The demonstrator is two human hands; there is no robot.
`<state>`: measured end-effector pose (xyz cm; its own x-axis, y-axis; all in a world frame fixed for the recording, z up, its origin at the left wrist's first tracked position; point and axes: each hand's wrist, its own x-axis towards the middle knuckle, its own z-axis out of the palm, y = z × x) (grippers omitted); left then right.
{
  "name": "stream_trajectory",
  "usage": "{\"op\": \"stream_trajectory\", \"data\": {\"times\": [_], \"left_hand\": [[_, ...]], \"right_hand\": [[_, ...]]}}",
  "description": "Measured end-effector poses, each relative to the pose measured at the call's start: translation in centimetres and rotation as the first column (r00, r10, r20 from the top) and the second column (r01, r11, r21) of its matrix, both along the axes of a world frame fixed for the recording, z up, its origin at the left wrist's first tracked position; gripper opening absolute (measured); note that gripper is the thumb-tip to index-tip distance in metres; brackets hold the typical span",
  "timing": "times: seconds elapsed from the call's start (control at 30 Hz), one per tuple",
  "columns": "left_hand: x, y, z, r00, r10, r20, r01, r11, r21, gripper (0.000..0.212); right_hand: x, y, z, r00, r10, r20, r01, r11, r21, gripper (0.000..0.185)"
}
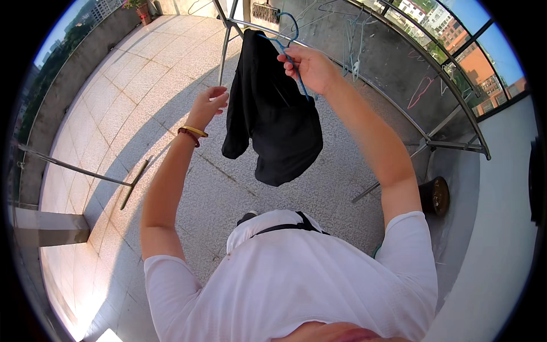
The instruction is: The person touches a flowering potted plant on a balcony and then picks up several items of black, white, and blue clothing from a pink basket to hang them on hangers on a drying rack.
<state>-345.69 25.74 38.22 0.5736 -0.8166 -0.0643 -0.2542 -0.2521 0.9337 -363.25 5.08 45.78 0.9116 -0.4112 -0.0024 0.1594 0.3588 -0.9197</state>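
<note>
My right hand (308, 66) grips one arm of a blue clothes hanger (295, 32) just below its hook. A black garment (284, 128) hangs from this hanger in front of me, its lower end loose above the floor. What kind of garment it is cannot be made out from its folds. My left hand (209, 104) is raised at the garment's left side, fingers loosely bent and apart, with nothing seen in it. A narrow gap shows between its fingertips and the black cloth.
A metal drying rack (457, 145) runs across the far side and right, with several hangers (354, 47) on it. A broom head (266, 13) is behind it. On the tiled floor (213, 179) stand a T-ended metal pole (132, 186) at left and a dark pot (436, 196) at right.
</note>
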Motion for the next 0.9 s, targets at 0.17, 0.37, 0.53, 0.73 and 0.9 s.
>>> {"op": "stream_trajectory", "data": {"times": [0.17, 0.37, 0.53, 0.73, 0.9], "left_hand": [[3.2, 4.8, -1.4, 0.970, 0.141, -0.198, -0.135, 0.990, 0.046, 0.035], [10.5, 12.0, -5.5, 0.878, 0.311, -0.364, -0.305, 0.949, 0.076, 0.030], [15.9, 13.8, -8.2, 0.798, 0.367, -0.478, -0.387, 0.920, 0.062, 0.026], [20.2, 14.4, -11.1, 0.697, 0.380, -0.608, -0.427, 0.901, 0.074, 0.025], [22.6, 16.7, -14.0, 0.608, 0.456, -0.650, -0.507, 0.853, 0.123, 0.027]], "right_hand": [[3.4, -0.7, 0.5, 0.999, -0.014, 0.042, 0.016, 0.999, -0.044, 0.029], [9.1, -1.3, 0.4, 0.984, -0.041, 0.172, 0.009, 0.983, 0.183, 0.043], [18.0, -0.8, 1.0, 0.955, -0.211, 0.209, 0.151, 0.951, 0.268, 0.032], [24.2, -6.1, 0.4, 0.890, -0.352, 0.290, 0.276, 0.922, 0.272, 0.027], [30.5, -10.8, -0.2, 0.855, -0.389, 0.343, 0.252, 0.890, 0.380, 0.018]]}}
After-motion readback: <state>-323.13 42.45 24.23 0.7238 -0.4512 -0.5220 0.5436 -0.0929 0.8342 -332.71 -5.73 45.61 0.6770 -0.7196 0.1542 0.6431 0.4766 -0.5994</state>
